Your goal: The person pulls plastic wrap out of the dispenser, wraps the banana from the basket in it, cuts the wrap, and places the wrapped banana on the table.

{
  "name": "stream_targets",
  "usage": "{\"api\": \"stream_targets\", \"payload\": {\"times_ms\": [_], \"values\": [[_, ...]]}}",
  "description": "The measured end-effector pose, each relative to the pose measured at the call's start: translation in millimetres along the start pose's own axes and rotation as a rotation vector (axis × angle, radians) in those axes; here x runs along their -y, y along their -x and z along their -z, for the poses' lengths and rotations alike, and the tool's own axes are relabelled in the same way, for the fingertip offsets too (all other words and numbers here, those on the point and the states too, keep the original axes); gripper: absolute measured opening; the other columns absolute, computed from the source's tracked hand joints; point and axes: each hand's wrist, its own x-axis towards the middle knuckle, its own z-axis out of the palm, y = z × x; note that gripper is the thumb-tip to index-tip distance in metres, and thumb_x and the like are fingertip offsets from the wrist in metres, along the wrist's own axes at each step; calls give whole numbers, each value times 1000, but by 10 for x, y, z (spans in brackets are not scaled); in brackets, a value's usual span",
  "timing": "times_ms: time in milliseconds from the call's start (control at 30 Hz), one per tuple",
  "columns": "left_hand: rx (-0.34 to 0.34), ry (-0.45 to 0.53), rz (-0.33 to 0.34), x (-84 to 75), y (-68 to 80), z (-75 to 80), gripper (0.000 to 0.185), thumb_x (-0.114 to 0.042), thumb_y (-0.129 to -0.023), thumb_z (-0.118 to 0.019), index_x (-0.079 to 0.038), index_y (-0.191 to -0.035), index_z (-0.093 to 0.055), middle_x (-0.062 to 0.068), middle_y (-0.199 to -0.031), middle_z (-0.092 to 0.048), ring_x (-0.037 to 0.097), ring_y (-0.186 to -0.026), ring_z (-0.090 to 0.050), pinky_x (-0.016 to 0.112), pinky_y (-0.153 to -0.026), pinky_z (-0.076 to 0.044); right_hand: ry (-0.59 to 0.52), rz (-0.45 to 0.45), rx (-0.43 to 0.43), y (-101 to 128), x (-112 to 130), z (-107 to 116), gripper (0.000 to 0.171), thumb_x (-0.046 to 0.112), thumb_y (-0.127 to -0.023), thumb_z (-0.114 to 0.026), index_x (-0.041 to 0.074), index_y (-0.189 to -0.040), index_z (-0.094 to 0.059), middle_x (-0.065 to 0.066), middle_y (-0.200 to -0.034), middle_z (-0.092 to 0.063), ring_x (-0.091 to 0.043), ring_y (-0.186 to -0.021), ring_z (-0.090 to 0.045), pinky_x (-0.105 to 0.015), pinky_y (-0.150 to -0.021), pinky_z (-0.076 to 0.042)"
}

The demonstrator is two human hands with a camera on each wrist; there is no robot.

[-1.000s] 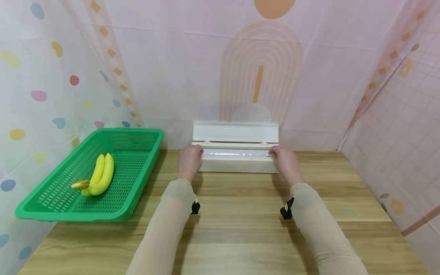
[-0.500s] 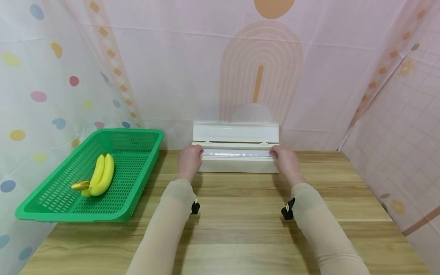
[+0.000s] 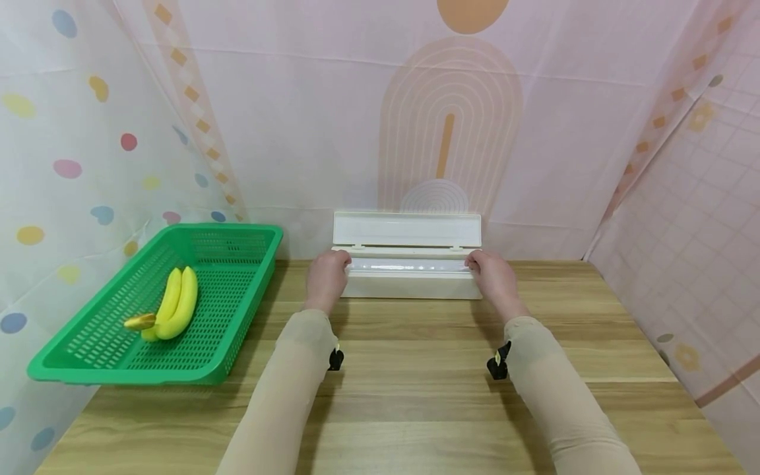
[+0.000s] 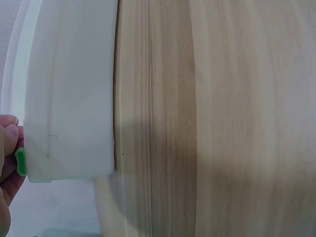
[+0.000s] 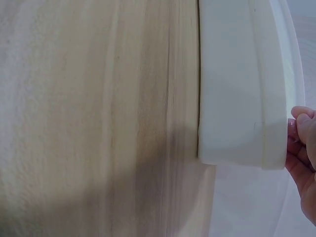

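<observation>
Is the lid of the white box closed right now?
No, the lid stands upright behind the white box, with the left hand and right hand at its ends.

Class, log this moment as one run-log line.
left hand: grips box left end | right hand: grips right end | lid: open | bananas: in basket

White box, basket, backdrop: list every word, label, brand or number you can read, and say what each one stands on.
None can be read in any view.
White box: plain lid and front, no print visible.
Green basket: bare mesh, no label.
Bananas: a gold-coloured wrap at the stem end, no writing legible.
Backdrop: only patterns of arches, dots and diamonds.
Left hand and right hand hold the box's ends; nothing written shows there.
</observation>
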Motion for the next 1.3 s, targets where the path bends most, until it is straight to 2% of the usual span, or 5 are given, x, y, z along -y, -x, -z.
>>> {"api": "stream_targets", "payload": {"times_ms": [567, 900, 1300], "values": [[1, 28, 20, -10, -13, 41, 15, 9, -89, -63, -1, -92, -73, 15, -94, -73, 33, -89, -68, 45, -80, -55, -38, 11, -13, 6, -14, 10, 8, -1, -95, -61, 4, -96, -67, -14, -105, -67, -34, -101, -63, -48, -86, -50], [-4, 34, -3, 9, -24, 58, 17, 12, -85, -63, -1, -92, -73, 15, -93, -72, 34, -88, -67, 46, -80, -55, -59, 5, 8, 13, 7, 39, 6, -1, -96, -60, 3, -98, -65, -15, -106, -66, -34, -102, -62, -49, -89, -50], [-19, 50, -13, -2, -40, 94, 19, 14, -84, -63, 0, -91, -73, 14, -92, -72, 33, -88, -67, 45, -80, -55, -60, 15, -21, 7, 21, 64, 8, -5, -94, -61, 1, -98, -65, -18, -107, -66, -36, -102, -62, -49, -90, -50]]}}
